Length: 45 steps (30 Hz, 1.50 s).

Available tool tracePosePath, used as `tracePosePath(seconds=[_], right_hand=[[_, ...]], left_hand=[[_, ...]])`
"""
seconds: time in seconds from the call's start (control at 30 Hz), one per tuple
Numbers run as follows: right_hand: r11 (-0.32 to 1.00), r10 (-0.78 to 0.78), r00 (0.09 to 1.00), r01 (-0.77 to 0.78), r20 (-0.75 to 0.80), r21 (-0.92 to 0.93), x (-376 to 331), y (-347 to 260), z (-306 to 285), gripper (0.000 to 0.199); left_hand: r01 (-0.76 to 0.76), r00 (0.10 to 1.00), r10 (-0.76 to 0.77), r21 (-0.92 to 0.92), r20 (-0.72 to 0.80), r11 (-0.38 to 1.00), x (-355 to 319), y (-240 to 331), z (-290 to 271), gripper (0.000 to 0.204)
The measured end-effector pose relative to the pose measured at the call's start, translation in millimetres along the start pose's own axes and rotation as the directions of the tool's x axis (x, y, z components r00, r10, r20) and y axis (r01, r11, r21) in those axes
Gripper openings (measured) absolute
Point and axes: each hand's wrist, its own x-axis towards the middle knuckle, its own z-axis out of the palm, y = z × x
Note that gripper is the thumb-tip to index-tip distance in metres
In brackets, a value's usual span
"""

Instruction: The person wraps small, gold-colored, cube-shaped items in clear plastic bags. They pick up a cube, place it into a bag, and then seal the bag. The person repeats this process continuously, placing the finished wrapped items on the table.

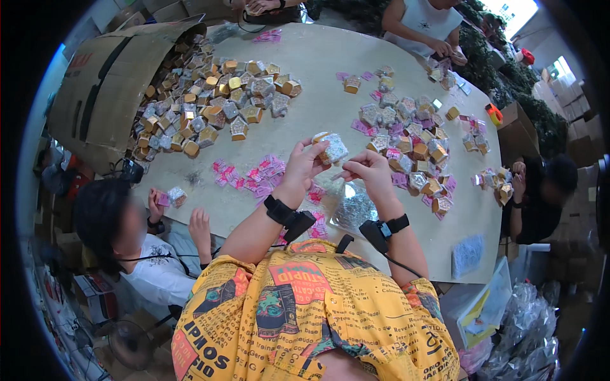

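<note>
In the head view, the person's left hand (305,164) is raised above the tabletop (318,57), its fingers closed around a small silver glittery box (333,149) that it holds at the fingertips. The right hand (370,170) sits just beside it, fingers pinched together close to the box's lower right side; whether they grip something thin there is too small to tell. Both wrists carry black bands with small black devices and cables.

Below the hands, on the tabletop, lies a clear bag of shiny silver pieces (354,208). To the left of it a scatter of pink tags (257,174) spreads across the surface. Further right a cluster of silver and gold boxes (410,143) lies mixed with more pink tags. At the far left a large cardboard carton (105,89) lies tipped on its side, and a heap of gold and silver boxes (213,105) spills out of it onto the tabletop.

Other people work around the tabletop: one at the lower left holds a small silver box (176,195) near the edge, one at the right edge bends over a few boxes, and one at the top in a white sleeveless shirt handles boxes by the far edge.
</note>
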Motion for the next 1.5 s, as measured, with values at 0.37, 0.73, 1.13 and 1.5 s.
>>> tracePosePath(seconds=[0.37, 0.73, 1.13, 1.5], right_hand=[[1.000, 0.026, 0.997, -0.027, -0.076, -0.003, 4.2, 34.9, -6.2, 0.014], [0.576, -0.639, 0.685, 0.122, -0.351, -0.809, 36.3, -13.0, -125.4, 0.014], [0.140, 0.093, 0.995, -0.033, -0.020, -0.990, -61.5, 164.8, -83.9, 0.015], [0.156, -0.147, 0.989, 0.000, -0.023, -0.988, -76.1, 138.1, -83.2, 0.008]], left_hand=[[0.076, 0.996, -0.078, 0.049, 0.033, 0.996, 9.5, -20.2, -5.7, 0.049], [-0.113, 0.990, -0.028, 0.883, 0.141, 0.456, 49.2, -29.7, -63.8, 0.064], [-0.251, 0.913, 0.178, 0.849, 0.367, -0.465, 42.1, -69.8, -128.5, 0.056], [-0.376, 0.846, 0.176, 0.796, 0.504, -0.475, 37.7, -69.1, -124.4, 0.040]])
